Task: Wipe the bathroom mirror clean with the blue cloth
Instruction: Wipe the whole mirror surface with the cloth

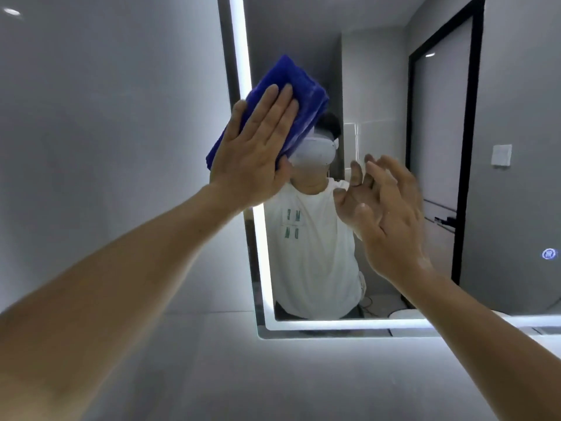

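The bathroom mirror (379, 95) hangs on the wall ahead, edged by a lit white strip along its left and bottom sides. A folded blue cloth (285, 86) lies flat against the glass near the mirror's left edge. My left hand (258, 150) presses on the cloth with straight fingers, covering its lower part. My right hand (391, 220) is raised to the right of it, close to the glass, fingers spread and relaxed, holding nothing. Whether it touches the glass I cannot tell.
A plain grey wall (106, 132) lies left of and below the mirror. A round lit touch button (549, 254) sits near the mirror's right edge. The reflection shows a person in a white shirt, a black-framed doorway and a wall switch.
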{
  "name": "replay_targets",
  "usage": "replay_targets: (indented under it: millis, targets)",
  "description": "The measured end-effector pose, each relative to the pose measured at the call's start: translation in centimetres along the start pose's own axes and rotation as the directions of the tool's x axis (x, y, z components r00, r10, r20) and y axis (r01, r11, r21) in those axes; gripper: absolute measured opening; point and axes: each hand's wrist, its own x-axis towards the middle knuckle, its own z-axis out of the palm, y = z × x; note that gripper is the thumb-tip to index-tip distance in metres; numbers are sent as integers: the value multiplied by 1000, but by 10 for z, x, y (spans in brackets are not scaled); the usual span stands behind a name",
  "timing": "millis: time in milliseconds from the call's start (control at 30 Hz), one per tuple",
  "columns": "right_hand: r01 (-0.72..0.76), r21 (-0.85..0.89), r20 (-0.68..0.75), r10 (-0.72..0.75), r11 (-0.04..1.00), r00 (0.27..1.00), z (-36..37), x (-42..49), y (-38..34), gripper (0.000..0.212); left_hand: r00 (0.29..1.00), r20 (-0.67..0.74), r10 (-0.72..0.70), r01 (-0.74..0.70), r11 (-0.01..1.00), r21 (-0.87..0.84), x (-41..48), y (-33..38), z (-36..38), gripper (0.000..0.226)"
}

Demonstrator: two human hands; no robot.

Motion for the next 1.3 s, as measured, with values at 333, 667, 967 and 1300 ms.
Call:
replay_targets:
  millis: [333,667,967,1300]
  targets:
    - [-120,39,-28,121,992,992,-11,-23,13,53,987,153,-46,59,995,-79,-205,128,-1,83]
    - [-164,-18,59,165,986,985,-16,-53,53,56,954,210,211,-207,977,-42,-286,165,7,67]
    - [-156,1,12,156,988,988,-27,-39,54,55,980,168,106,-87,989,-121,-208,166,4,67]
    - [-130,-57,-131,122,990,984,-53,-28,76,58,949,-11,-316,315,947,-69,-41,137,20,57]
